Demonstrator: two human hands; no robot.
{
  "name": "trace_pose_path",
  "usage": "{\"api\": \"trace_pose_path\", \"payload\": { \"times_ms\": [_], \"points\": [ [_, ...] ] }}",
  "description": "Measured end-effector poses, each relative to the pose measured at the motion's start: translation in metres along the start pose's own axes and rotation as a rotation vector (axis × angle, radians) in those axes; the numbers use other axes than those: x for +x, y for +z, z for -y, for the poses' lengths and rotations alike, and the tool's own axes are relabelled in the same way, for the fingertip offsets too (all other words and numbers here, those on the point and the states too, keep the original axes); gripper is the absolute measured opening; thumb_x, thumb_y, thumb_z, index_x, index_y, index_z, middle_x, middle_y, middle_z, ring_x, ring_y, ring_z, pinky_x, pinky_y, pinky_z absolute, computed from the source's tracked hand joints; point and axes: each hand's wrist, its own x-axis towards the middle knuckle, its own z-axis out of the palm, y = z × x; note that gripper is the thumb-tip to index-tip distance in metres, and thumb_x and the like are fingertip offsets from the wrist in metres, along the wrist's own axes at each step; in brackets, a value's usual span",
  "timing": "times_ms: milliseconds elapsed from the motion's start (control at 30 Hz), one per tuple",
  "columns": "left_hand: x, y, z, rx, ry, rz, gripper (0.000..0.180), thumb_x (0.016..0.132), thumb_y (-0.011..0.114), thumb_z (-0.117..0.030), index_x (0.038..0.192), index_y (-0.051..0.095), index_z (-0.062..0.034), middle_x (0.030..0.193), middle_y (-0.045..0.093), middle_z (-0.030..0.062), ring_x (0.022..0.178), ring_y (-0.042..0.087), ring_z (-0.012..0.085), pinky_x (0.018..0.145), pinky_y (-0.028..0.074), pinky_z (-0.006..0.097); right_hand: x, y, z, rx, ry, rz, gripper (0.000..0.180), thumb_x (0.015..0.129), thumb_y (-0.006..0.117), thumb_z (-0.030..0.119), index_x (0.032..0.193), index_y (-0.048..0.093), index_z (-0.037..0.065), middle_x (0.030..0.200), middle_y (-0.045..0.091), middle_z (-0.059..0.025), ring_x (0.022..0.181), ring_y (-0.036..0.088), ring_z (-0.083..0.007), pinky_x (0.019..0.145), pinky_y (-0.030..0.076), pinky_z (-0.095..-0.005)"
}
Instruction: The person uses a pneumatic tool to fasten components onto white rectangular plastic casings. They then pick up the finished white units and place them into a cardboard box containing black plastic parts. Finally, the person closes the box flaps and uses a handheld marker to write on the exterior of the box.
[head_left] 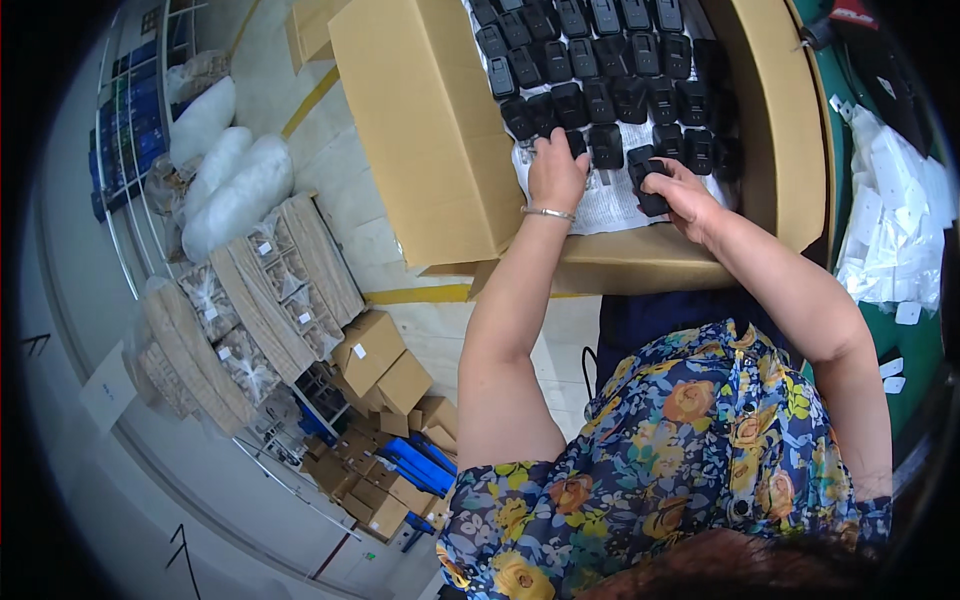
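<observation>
A large open cardboard box holds several rows of small black plastic devices, standing close together on a sheet of printed paper. My left hand reaches over the box's near wall, its fingers closed around a black device at the left of the front row. In my right hand another black device is gripped between thumb and fingers, tilted, just nearer than the front row. Part of each held device is hidden by my fingers.
To the right, a green tabletop carries a clear plastic bag of white pieces, with loose white tags nearby. A red and black tool lies at the upper right. Wrapped stacked goods and cardboard boxes stand on the left.
</observation>
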Motion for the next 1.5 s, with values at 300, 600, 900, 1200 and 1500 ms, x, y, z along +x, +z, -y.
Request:
{"api": "trace_pose_path", "payload": {
  "times_ms": [300, 600, 900, 1200, 1500],
  "points": [
    [-0.025, -0.007, 0.003, -0.621, 0.020, 0.144, 0.051, 0.077, 0.065, -0.027, 0.114, 0.049, 0.0047, 0.094, 0.057, 0.0176, 0.076, 0.058, 0.0223, 0.066, 0.047, 0.031, 0.013, 0.023, -0.015, -0.064, -0.136, 0.071, 0.054, 0.073, 0.066, 0.006, 0.121, 0.040, 0.003, 0.097, 0.056, -0.0051, 0.086, 0.053, -0.0121, 0.073, 0.043, -0.0264],
    [-0.027, 0.004, 0.033, -0.675, -0.109, 0.074, 0.046, 0.073, 0.067, -0.020, 0.108, 0.055, 0.0067, 0.085, 0.062, 0.0098, 0.075, 0.058, 0.0115, 0.066, 0.047, 0.024, 0.019, 0.046, -0.028, -0.248, -0.406, 0.243, 0.059, 0.075, 0.065, 0.005, 0.125, 0.034, -0.001, 0.107, 0.052, -0.0097, 0.098, 0.051, -0.0152, 0.087, 0.041, -0.0279],
    [0.021, -0.006, 0.020, -0.066, -0.107, 0.106, 0.045, 0.072, 0.064, -0.032, 0.104, 0.060, -0.0004, 0.090, 0.064, 0.0186, 0.084, 0.062, 0.0307, 0.075, 0.047, 0.037, -0.099, -0.033, 0.006, -0.404, -0.349, 0.541, 0.032, 0.081, 0.062, 0.015, 0.108, 0.052, -0.001, 0.091, 0.059, -0.0065, 0.084, 0.055, -0.0103, 0.074, 0.046, -0.0237],
    [-0.030, -0.019, -0.104, -0.366, 0.340, -0.287, 0.026, 0.083, 0.059, -0.008, 0.106, 0.055, 0.0042, 0.094, 0.055, 0.0133, 0.086, 0.056, 0.0207, 0.075, 0.046, 0.029, -0.247, -0.238, -0.054, 0.014, -0.472, -0.143, 0.022, 0.084, 0.060, 0.008, 0.105, 0.055, 0.005, 0.093, 0.061, -0.0030, 0.085, 0.056, -0.0075, 0.076, 0.047, -0.0238],
    [-0.172, 0.125, -0.420, -0.395, 1.304, 0.707, 0.043, 0.078, 0.061, -0.017, 0.114, 0.045, 0.0001, 0.098, 0.053, 0.0174, 0.082, 0.056, 0.0307, 0.069, 0.046, 0.039, -0.282, -0.403, -0.180, -0.627, -0.366, -1.807, 0.054, 0.072, 0.070, 0.022, 0.117, 0.046, 0.005, 0.101, 0.053, -0.0132, 0.094, 0.051, -0.0249, 0.079, 0.043, -0.0354]
  ]
}}
